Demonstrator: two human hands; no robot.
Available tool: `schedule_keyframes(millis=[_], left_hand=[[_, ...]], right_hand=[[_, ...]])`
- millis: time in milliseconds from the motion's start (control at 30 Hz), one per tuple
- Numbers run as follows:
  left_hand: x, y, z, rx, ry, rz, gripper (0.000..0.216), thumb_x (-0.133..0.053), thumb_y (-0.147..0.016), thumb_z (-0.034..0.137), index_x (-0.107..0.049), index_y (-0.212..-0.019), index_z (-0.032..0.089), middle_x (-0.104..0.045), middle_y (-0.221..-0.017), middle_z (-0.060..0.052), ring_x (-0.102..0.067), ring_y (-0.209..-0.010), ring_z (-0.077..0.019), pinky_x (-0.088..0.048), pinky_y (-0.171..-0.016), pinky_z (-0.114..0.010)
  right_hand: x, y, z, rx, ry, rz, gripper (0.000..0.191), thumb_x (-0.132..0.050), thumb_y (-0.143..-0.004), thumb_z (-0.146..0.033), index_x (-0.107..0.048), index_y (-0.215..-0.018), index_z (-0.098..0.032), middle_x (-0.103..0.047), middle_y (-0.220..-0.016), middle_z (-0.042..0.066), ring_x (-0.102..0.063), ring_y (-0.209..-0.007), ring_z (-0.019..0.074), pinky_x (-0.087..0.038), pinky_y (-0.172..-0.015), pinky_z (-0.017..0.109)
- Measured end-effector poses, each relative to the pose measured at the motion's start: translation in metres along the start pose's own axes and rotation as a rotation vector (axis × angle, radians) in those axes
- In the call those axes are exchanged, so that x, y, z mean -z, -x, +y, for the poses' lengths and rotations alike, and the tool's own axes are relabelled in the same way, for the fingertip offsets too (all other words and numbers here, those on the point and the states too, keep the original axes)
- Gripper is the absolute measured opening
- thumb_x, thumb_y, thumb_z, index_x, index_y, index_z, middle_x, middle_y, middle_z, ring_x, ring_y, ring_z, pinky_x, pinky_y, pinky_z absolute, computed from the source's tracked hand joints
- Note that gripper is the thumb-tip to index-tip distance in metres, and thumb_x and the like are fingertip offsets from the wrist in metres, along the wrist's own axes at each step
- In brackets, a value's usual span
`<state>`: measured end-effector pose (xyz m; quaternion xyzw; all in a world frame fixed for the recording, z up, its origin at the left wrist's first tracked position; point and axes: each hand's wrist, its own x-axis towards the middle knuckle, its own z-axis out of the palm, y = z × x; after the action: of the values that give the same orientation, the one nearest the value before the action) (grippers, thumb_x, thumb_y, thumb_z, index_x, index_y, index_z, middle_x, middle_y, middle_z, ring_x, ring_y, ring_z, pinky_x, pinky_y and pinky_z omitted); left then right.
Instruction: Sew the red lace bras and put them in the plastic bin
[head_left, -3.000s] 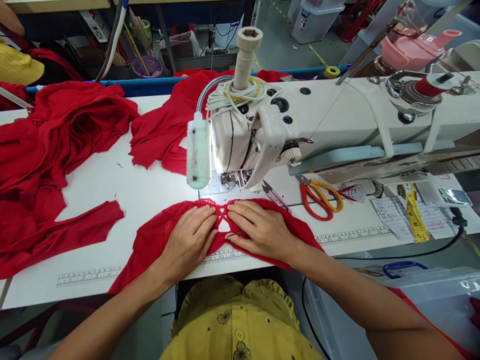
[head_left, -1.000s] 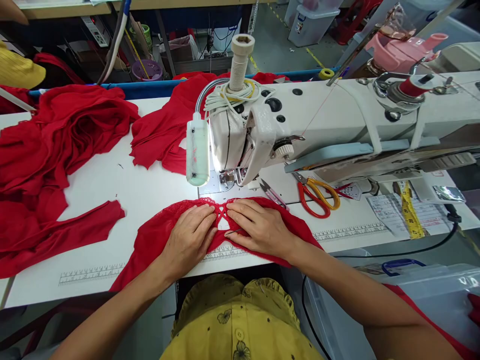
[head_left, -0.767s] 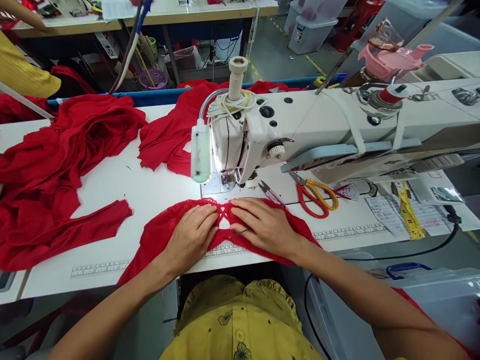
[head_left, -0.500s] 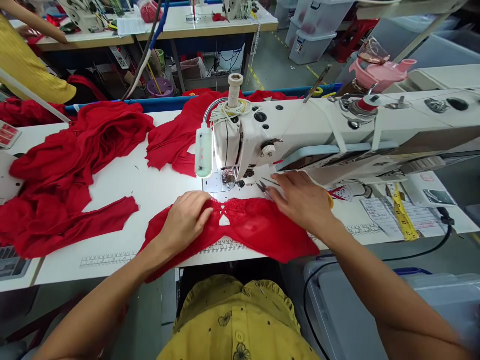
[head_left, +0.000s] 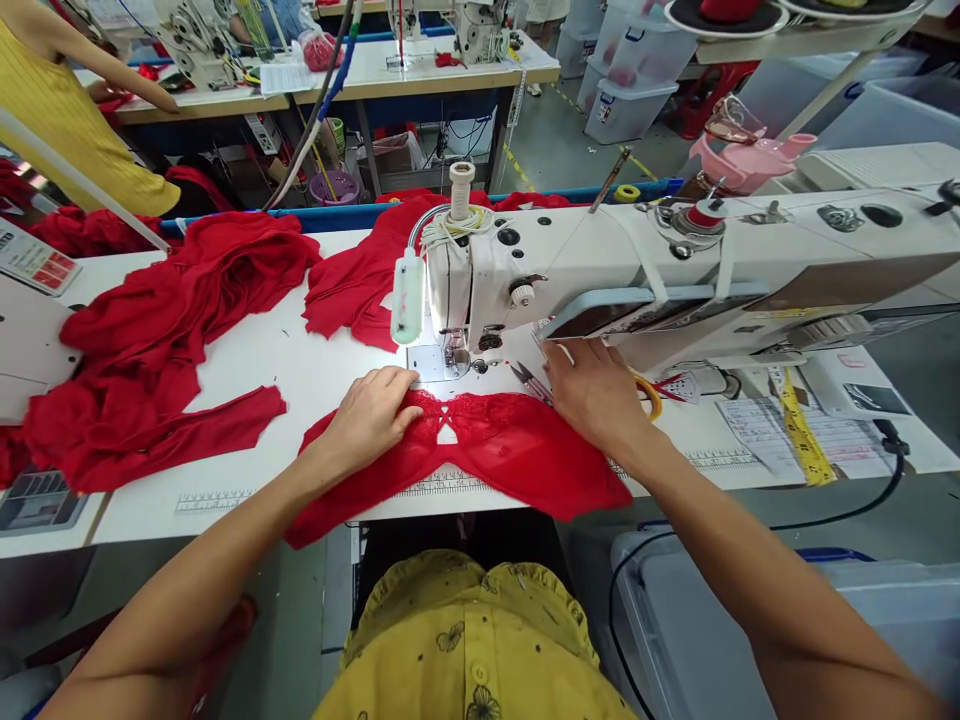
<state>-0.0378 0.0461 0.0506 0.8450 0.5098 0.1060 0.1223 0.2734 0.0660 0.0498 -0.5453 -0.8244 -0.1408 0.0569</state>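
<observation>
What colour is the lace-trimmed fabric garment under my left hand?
The lace-trimmed fabric garment is red, lace included; the head view, the only one, shows it best.

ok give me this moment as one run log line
left hand: resting on red garment | right hand: over scissors, grip hidden | snips: beside right hand | garment: spread in front of sewing machine

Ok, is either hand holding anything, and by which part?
Left hand lies on the red garment, left of its middle; pinching or resting, can't tell. Right hand is by the snips; any grip is unclear.
</observation>
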Motion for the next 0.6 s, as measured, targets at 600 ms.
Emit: schedule_keyframes(millis=[600], left_hand=[[0.002,-0.012,0.013,0.126,-0.03,-0.114,0.036,-0.069,-0.09,0.03,-0.056,-0.122,0.02,-0.061,-0.117,-0.011,-0.061,-0.102,-0.0282,-0.047,-0.076,-0.036]], right_hand=[[-0.004,-0.002,-0.068,0.158,-0.282,-0.094,0.019,-0.055,-0.101,-0.033,-0.065,-0.106,-0.017,-0.066,-0.1,0.009,-0.057,-0.095,0.0262,-0.037,-0.086,0.039]])
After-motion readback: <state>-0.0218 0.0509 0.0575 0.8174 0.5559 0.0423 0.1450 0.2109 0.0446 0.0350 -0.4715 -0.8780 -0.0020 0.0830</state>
